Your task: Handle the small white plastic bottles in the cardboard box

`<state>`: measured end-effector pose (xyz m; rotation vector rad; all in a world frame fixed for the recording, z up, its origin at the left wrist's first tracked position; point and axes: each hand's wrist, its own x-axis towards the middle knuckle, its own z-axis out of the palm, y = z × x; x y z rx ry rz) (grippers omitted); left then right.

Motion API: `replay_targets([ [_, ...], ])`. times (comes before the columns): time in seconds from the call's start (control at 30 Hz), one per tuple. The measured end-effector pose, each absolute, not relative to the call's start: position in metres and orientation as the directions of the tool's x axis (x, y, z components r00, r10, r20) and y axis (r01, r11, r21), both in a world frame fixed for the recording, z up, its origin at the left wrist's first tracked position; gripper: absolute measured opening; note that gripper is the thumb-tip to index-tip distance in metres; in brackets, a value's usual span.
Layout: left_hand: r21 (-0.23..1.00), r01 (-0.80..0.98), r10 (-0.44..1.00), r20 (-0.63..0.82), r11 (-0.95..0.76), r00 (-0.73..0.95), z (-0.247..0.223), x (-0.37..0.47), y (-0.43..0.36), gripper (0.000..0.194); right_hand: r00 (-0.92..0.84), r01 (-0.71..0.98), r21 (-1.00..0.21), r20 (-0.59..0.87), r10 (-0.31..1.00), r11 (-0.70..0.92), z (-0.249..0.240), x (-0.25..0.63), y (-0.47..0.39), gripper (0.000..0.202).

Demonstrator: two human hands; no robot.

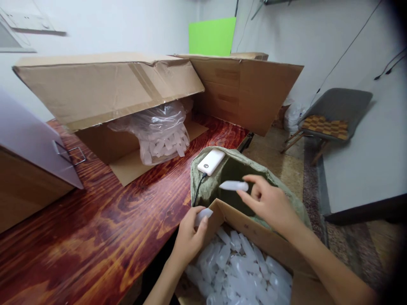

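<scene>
Between the thumb and finger of my right hand [269, 203] is a small translucent white plastic tube [233, 185] with one pointed end, held over the mouth of a green woven sack [271, 180]. My left hand [190, 233] grips a similar white plastic piece [203, 215] near the corner of a cardboard box. That open cardboard box [251, 231] holds many loose white plastic pieces [241, 271] below my hands. The lower part of the left-hand piece is hidden by my fingers.
A white power bank [211, 162] with a black cable lies on the sack's rim. On the red-brown wooden table [152, 212], a large box [108, 89] lies on its side with a clear bag [162, 135] of white pieces. A grey chair [337, 108] stands right.
</scene>
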<state>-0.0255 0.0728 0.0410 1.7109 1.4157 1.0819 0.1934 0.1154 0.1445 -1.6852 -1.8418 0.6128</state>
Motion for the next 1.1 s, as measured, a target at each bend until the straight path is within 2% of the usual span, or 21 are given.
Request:
replay_targets([
  [0.07, 0.899, 0.404, 0.985, 0.172, -0.169, 0.028, 0.039, -0.027, 0.075, 0.031, 0.133, 0.553, -0.828, -0.017, 0.991, -0.088, 0.14, 0.199, 0.124, 0.057],
  [0.1, 0.909, 0.385, 0.986, 0.165, -0.157, 0.013, 0.038, -0.027, 0.076, 0.033, 0.143, 0.411, -0.894, -0.131, 0.981, -0.179, 0.137, 0.2, 0.126, 0.061],
  [0.17, 0.93, 0.34, 0.989, 0.146, -0.137, -0.001, 0.037, -0.027, 0.076, 0.033, 0.035, 0.161, -0.924, -0.347, 0.937, -0.348, 0.133, 0.196, 0.127, 0.051],
  [0.3, 0.97, 0.216, 0.993, 0.115, -0.109, -0.019, 0.033, -0.025, 0.075, 0.028, -0.193, -0.06, -0.77, -0.616, 0.764, -0.636, 0.127, 0.176, 0.116, 0.018],
  [0.43, 0.995, 0.074, 0.994, 0.079, -0.073, -0.072, 0.03, -0.023, 0.073, 0.023, -0.313, -0.173, -0.566, -0.744, 0.59, -0.806, 0.114, 0.156, 0.096, 0.018],
  [0.53, 0.998, -0.017, 0.992, 0.06, -0.062, -0.107, 0.031, -0.022, 0.073, 0.026, -0.354, -0.187, -0.496, -0.771, 0.529, -0.848, 0.098, 0.146, 0.084, 0.006],
  [0.6, 0.996, -0.066, 0.99, 0.054, -0.063, -0.13, 0.034, -0.021, 0.074, 0.03, -0.347, -0.168, -0.49, -0.783, 0.516, -0.856, 0.088, 0.141, 0.08, 0.008],
  [0.67, 0.993, -0.096, 0.988, 0.053, -0.067, -0.145, 0.038, -0.021, 0.074, 0.038, -0.323, -0.134, -0.514, -0.786, 0.527, -0.848, 0.079, 0.14, 0.08, 0.001],
  [0.73, 0.992, -0.103, 0.989, 0.053, -0.067, -0.139, 0.04, -0.021, 0.072, 0.042, -0.307, -0.09, -0.562, -0.77, 0.56, -0.822, 0.075, 0.141, 0.084, 0.018],
  [0.8, 0.993, -0.092, 0.992, 0.057, -0.068, -0.117, 0.041, -0.021, 0.071, 0.038, -0.302, -0.044, -0.63, -0.732, 0.611, -0.776, 0.073, 0.145, 0.088, 0.038],
  [0.87, 0.994, -0.075, 0.993, 0.066, -0.073, -0.097, 0.041, -0.021, 0.07, 0.033, -0.292, -0.01, -0.708, -0.674, 0.679, -0.707, 0.073, 0.15, 0.093, 0.049],
  [0.97, 0.995, -0.058, 0.995, 0.075, -0.079, -0.073, 0.041, -0.02, 0.069, 0.027, -0.268, 0.011, -0.811, -0.566, 0.78, -0.585, 0.074, 0.155, 0.097, 0.05],
  [1.1, 0.997, -0.048, 0.997, 0.055, -0.058, -0.044, 0.047, -0.02, 0.069, 0.027, -0.283, 0.06, -0.885, -0.459, 0.842, -0.462, 0.08, 0.157, 0.097, 0.045],
])
